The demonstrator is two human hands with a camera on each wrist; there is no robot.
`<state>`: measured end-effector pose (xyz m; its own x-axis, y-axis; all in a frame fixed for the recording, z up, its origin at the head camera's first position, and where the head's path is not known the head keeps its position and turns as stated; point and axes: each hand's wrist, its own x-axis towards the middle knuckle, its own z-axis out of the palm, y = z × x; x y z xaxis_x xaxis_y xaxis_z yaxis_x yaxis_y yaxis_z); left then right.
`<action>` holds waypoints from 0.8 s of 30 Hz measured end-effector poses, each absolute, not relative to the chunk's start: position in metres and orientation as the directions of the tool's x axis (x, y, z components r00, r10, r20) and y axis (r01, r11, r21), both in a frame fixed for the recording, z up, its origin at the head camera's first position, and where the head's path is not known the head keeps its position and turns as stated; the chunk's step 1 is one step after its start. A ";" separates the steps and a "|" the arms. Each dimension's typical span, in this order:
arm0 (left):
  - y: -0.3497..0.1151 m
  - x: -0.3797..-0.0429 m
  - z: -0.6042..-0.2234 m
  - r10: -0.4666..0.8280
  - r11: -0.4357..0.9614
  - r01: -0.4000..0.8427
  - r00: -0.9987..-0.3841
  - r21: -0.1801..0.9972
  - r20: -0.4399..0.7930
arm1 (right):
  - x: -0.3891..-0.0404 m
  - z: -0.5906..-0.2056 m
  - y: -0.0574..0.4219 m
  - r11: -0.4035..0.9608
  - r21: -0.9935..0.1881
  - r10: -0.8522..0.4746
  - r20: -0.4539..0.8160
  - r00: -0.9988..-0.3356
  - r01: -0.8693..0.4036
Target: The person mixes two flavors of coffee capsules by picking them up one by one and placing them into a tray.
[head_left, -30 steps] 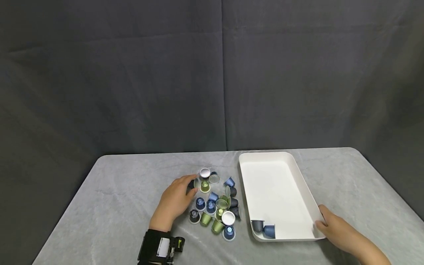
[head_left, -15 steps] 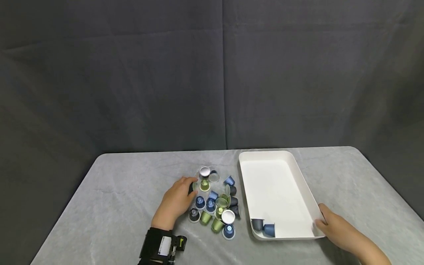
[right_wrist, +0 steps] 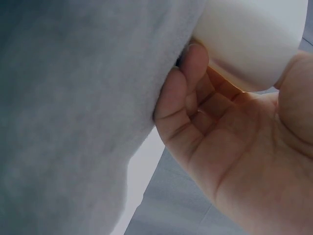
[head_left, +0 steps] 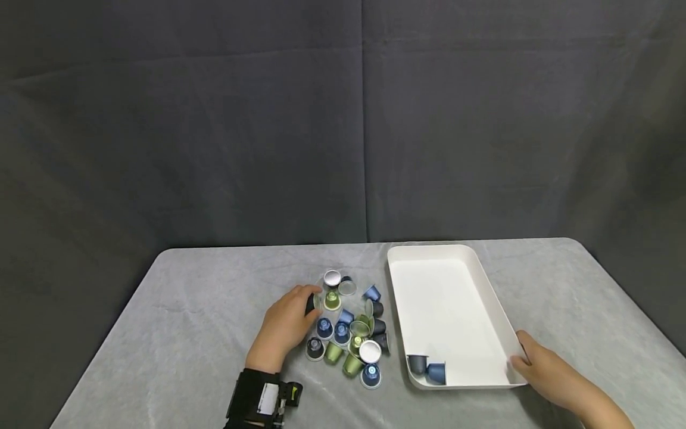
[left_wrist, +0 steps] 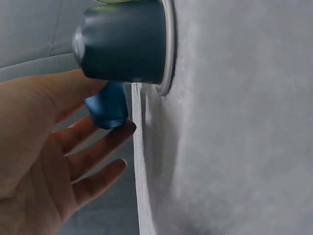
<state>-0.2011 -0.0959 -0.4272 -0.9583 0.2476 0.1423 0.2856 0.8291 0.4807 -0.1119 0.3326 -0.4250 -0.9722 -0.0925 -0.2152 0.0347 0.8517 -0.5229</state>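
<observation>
We see the left hand pinch one capsule between thumb and fingers; the loose capsules lie from its two to five o'clock. With curled fingers, the right hand grips the white tray at four o'clock; two capsules lie inside, toward seven.

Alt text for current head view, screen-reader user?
Left hand pinches a capsule at the edge of a cluster of green, blue and dark capsules, while the right hand grips a white tray near its lower right corner. Two more capsules lie in the tray's lower left corner; grey table, dark curtain behind.
</observation>
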 end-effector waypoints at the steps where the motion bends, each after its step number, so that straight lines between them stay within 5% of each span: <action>1: -0.095 -0.201 -0.426 0.247 0.826 0.288 -0.958 0.485 0.149 | -0.112 -0.425 0.333 0.852 -0.522 -0.094 -0.215 -0.972 0.033; 24: -0.051 -0.180 -0.398 0.427 0.742 0.531 -0.845 0.409 0.323 | -0.111 -0.424 0.333 0.853 -0.521 -0.098 -0.205 -0.974 0.024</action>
